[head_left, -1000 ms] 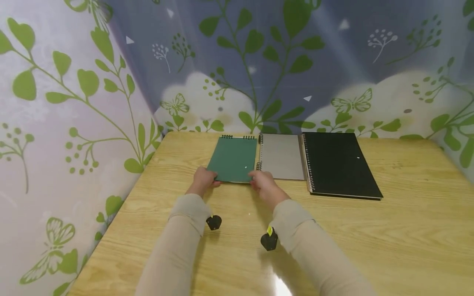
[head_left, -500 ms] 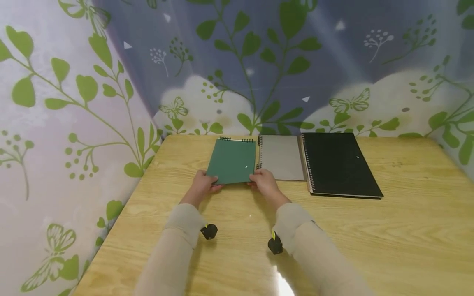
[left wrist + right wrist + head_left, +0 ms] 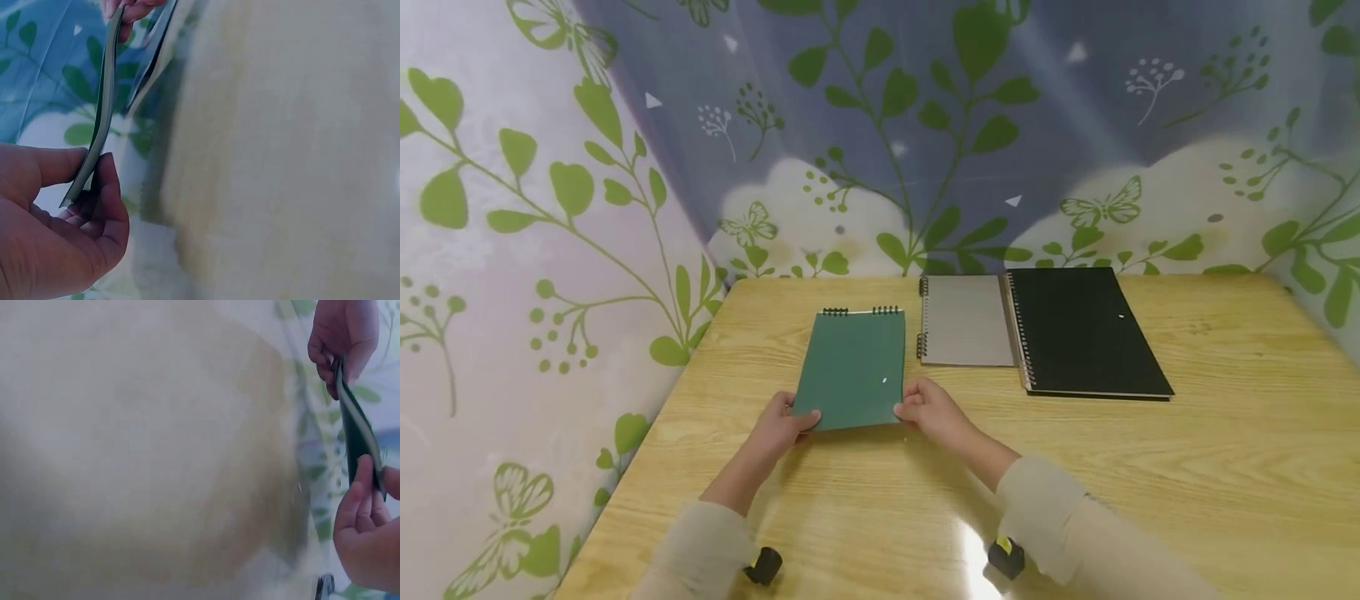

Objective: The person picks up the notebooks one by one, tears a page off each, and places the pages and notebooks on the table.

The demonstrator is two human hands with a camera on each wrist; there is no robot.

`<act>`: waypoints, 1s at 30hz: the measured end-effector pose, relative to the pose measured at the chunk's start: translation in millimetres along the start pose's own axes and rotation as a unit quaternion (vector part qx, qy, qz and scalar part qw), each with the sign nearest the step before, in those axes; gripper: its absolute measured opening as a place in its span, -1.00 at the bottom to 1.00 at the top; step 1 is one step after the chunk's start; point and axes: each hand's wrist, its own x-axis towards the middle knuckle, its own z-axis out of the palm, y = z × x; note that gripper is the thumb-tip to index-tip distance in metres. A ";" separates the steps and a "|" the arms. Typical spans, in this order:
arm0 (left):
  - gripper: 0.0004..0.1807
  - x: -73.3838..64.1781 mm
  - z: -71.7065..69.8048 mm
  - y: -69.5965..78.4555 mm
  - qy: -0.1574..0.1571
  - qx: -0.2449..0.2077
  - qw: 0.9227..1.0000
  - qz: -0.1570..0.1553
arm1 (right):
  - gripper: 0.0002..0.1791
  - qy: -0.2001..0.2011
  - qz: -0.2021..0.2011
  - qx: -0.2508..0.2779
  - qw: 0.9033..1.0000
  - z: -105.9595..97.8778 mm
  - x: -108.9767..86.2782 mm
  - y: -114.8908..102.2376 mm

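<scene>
A green spiral notebook point(image 3: 853, 367), its black coil along the far edge, is held between both hands above the wooden table. My left hand point(image 3: 777, 429) pinches its near left corner, thumb on the cover and fingers underneath. At the near right corner my right hand point(image 3: 934, 410) grips it the same way. The left wrist view shows the notebook point(image 3: 105, 94) edge-on, slightly bowed, with thumb and fingers on either side. In the right wrist view its pages point(image 3: 357, 419) run between the two hands.
A grey spiral notebook point(image 3: 967, 321) lies to the right of the green one. Beside it is a larger black spiral notebook point(image 3: 1086, 333). The wooden table point(image 3: 1225, 483) meets a leaf-patterned wall covering point(image 3: 820, 100) at the back and left.
Both hands have lifted the green notebook's near edge and drawn it toward the body and slightly left, away from the grey notebook. The grey and black notebooks stay in place.
</scene>
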 end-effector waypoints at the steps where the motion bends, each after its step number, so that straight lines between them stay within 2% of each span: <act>1: -0.65 -6.0 -0.3 -3.2 -0.001 0.007 1.000 0.004 | -0.85 -0.005 0.001 -0.004 1.000 1.9 -5.8 1.0; 6: -0.64 -27.3 -0.3 -15.6 0.000 0.047 0.999 0.018 | -0.84 -0.008 0.010 -0.039 0.999 12.8 -31.2 12.9; 10: -0.63 -36.2 0.4 -19.9 0.001 0.081 0.996 0.026 | -0.83 -0.024 0.006 -0.054 0.998 19.0 -43.6 23.2; 12: -0.63 -39.8 -1.0 -21.9 0.006 0.119 0.993 0.027 | -0.84 -0.038 0.000 -0.077 0.996 20.9 -47.0 25.8; 14: -0.64 -42.6 -3.7 -24.5 0.009 0.169 0.985 0.024 | -0.85 -0.052 -0.010 -0.117 0.992 22.0 -48.7 27.6; 17: -0.62 -46.1 -7.1 -26.0 0.011 0.260 0.965 0.010 | -0.86 -0.067 -0.020 -0.187 0.980 22.3 -52.0 27.2; 20: -0.54 -49.1 -9.0 -22.5 0.007 0.337 0.941 0.000 | -0.84 -0.079 -0.025 -0.264 0.961 22.8 -53.8 25.0; 25: -0.38 -51.0 -11.4 -13.8 -0.005 0.436 0.900 -0.001 | -0.73 -0.078 -0.009 -0.367 0.927 25.5 -51.2 18.9; 28: -0.34 -51.2 -11.8 -10.6 -0.007 0.486 0.874 0.009 | -0.68 -0.069 -0.001 -0.404 0.912 27.3 -47.5 17.8; 30: -0.34 -50.9 -11.3 -9.6 -0.004 0.508 0.862 0.014 | -0.66 -0.063 0.001 -0.423 0.904 28.3 -45.2 18.4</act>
